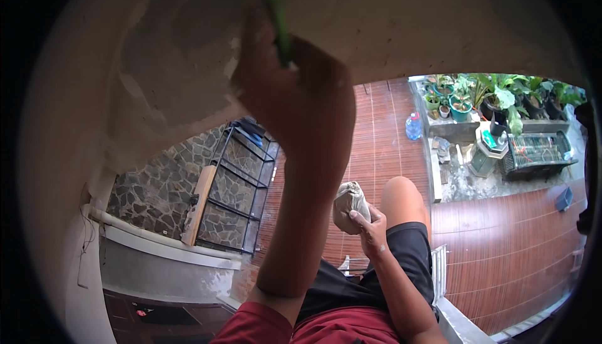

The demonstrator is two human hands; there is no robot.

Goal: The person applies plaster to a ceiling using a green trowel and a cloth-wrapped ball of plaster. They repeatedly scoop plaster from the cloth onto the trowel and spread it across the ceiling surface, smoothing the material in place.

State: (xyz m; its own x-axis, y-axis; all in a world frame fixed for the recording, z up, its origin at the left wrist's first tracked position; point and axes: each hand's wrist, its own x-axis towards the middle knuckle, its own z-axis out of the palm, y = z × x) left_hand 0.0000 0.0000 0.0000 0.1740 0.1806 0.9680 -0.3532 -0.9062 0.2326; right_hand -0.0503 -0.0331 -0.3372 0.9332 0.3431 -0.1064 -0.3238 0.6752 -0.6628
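My left hand (pixel 295 90) is raised against the pale overhead surface (pixel 401 24), its fingers closed around a slim green tool (pixel 279 21). Motion blurs the tool, and its working end cannot be made out. Beside the hand, a greyish patch (pixel 182 56) with uneven, lighter edges covers part of that surface. Lower down, in front of my bent knee, my right hand (pixel 374 228) grips a crumpled beige-grey bag (pixel 351 206), with the thumb pressed on its side. The bag's top is gathered, and what it holds is hidden. A pale smear marks my right wrist.
Far below lies a reddish-brown striped floor (pixel 495 262). A black metal rack (pixel 233 203) and a wooden plank (pixel 199 203) stand left over stone paving. Potted plants (pixel 461 106), a water bottle (pixel 413 126) and a dark crate (pixel 536 156) are at right. White rails (pixel 439 269) rise beside my leg.
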